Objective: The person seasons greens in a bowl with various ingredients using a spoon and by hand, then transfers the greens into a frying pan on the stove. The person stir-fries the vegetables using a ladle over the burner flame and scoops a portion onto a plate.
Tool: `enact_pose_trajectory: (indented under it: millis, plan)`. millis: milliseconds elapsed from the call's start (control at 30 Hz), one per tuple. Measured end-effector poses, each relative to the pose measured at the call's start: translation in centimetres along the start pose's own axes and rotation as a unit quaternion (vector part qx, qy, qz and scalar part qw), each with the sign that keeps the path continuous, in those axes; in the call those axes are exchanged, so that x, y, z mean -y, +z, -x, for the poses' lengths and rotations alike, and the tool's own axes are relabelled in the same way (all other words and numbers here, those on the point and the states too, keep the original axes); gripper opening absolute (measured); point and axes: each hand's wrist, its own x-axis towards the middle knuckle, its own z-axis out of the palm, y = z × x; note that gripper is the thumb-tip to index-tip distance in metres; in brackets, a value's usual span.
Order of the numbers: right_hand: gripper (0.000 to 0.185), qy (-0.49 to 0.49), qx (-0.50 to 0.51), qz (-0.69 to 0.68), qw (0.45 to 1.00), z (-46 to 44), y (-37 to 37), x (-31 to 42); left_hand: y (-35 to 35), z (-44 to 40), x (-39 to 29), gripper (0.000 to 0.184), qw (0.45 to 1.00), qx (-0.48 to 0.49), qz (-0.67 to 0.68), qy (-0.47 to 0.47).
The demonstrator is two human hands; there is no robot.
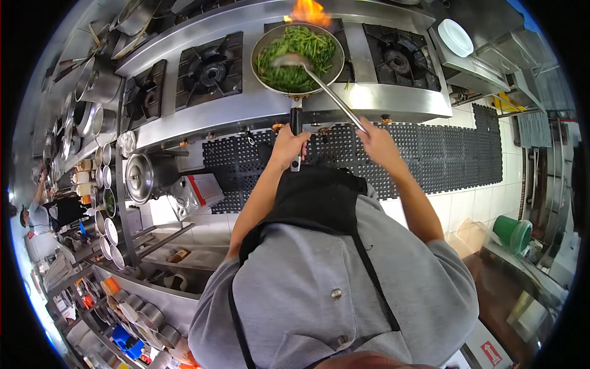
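- nearest, the left hand is wrapped around the black pan handle, which runs almost straight out from the apron to the frying pan.
- slightly to its right, the right hand is closed on the end of a long-handled metal ladle, whose shaft slants forward and leftward over the pan's near right rim; its blurred head lies among the leafy greens, left of the middle.
- so the two handles spread apart toward the body, the left hand nearer the pan's own line.
- beyond the stove's front edge, the pan sits between the left burner and the right burner.
- farther, flames rise at the pan's far rim, blocking the way forward.
- well off left, another person is visible.
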Motion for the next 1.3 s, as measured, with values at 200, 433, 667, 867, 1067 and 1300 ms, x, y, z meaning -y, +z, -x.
enact_pose_trajectory:
  millis: [200,433,667,867,1067,1300]
  plan:
    - [0.032,0.046,-0.003,0.054,0.997,-0.9,-2.1,-0.7,-0.1,-0.3,0.5,0.015,1.000,0.007,0.004,0.002]
    - [0.033,-0.034,0.004,-0.041,0.999,0.1,-4.7,-0.8,0.3,0.7,-1.5,0.016,0.999,-0.025,-0.013,-0.035]
    - [0.025,0.049,0.029,-0.037,0.998,-4.3,0.9,-0.3,0.3,0.3,-1.0,0.015,0.999,-0.025,0.000,-0.021]
    - [0.032,0.062,0.003,-0.026,0.998,-2.7,-1.9,-1.0,0.5,0.2,-0.3,0.016,0.999,-0.029,0.009,-0.041]
    - [0.038,0.012,0.018,-0.070,0.997,-1.9,-1.7,-1.3,1.1,0.4,-1.5,0.018,0.999,-0.023,0.016,-0.046]
    - [0.040,0.084,-0.022,-0.011,0.996,-8.1,1.0,0.0,1.0,0.3,-0.2,0.018,0.999,-0.020,0.019,-0.038]
